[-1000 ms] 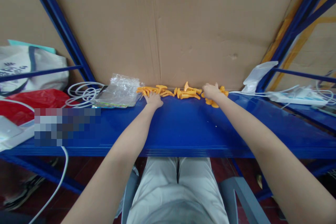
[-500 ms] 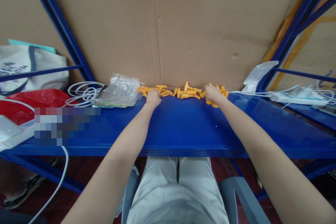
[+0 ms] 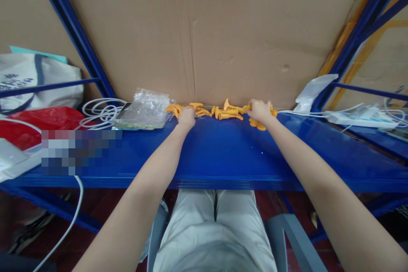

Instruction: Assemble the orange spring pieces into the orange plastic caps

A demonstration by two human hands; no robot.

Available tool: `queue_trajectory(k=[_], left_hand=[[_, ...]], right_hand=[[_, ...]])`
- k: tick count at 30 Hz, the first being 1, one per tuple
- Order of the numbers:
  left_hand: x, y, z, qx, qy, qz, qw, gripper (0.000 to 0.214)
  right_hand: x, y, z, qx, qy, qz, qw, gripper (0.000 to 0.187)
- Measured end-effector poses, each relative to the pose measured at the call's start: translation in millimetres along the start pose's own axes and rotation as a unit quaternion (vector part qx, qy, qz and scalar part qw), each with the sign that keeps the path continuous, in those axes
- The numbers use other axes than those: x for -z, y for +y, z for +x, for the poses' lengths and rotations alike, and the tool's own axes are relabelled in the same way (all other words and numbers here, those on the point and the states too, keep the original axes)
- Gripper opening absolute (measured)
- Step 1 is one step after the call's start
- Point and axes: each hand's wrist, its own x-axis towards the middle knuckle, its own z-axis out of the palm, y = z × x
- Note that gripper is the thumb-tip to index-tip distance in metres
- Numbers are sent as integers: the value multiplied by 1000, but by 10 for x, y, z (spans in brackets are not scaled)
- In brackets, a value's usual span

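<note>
1. Curved orange plastic pieces are being partly covered by the left hand, rounded ones by the right hand, on the blue metal table.
2. Middle orange pieces are being left untouched — apparently nothing finished.
3. Finger grip cannot be told.

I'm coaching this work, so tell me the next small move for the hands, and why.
Probably lift one rounded, yellow-orange plastic piece with the right hand: that hand is over their cluster, while the left hand is at the curved orange plastic pieces near small silvery bits. Both hands' fingertips are hidden, so I can't confirm a grip.
</note>
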Motion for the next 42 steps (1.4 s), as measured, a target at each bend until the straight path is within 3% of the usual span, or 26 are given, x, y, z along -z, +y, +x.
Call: queue_trajectory(k=[5, 11, 16, 21, 24, 28, 32, 35, 42], left_hand=[[74, 150, -78, -10, -15, 25, 1000, 44], [81, 268, -104, -45, -1, 19, 999, 39], [25, 332, -96, -102, -16, 18, 995, 36], [-6, 312, -93, -107, -29, 37, 993, 28], [5, 232, -55, -41, -46, 42, 997, 37], [-9, 114, 10, 20, -121, 49, 991, 49], [-15, 83, 28, 2, -146, 36, 989, 33], [23, 127, -1, -13, -151, 26, 988, 32], [72, 249, -81, -97, -79, -1, 992, 42]], right_hand=[[69, -62, -131, 17, -30, 35, 999, 30], [7, -133, -264, 128, -115, 76, 982, 25], [-70, -133, -279, 151, -125, 91, 976, 24], [-202, -52, -270, 193, -180, 183, 947, 19], [-243, -50, -278, 183, -175, 206, 945, 17], [-218, -126, -298, 139, -150, 172, 964, 19], [-175, -185, -310, 116, -117, 130, 978, 29], [-180, -176, -299, 127, -101, 115, 980, 35], [-280, -124, -257, 154, -77, 116, 978, 35]])
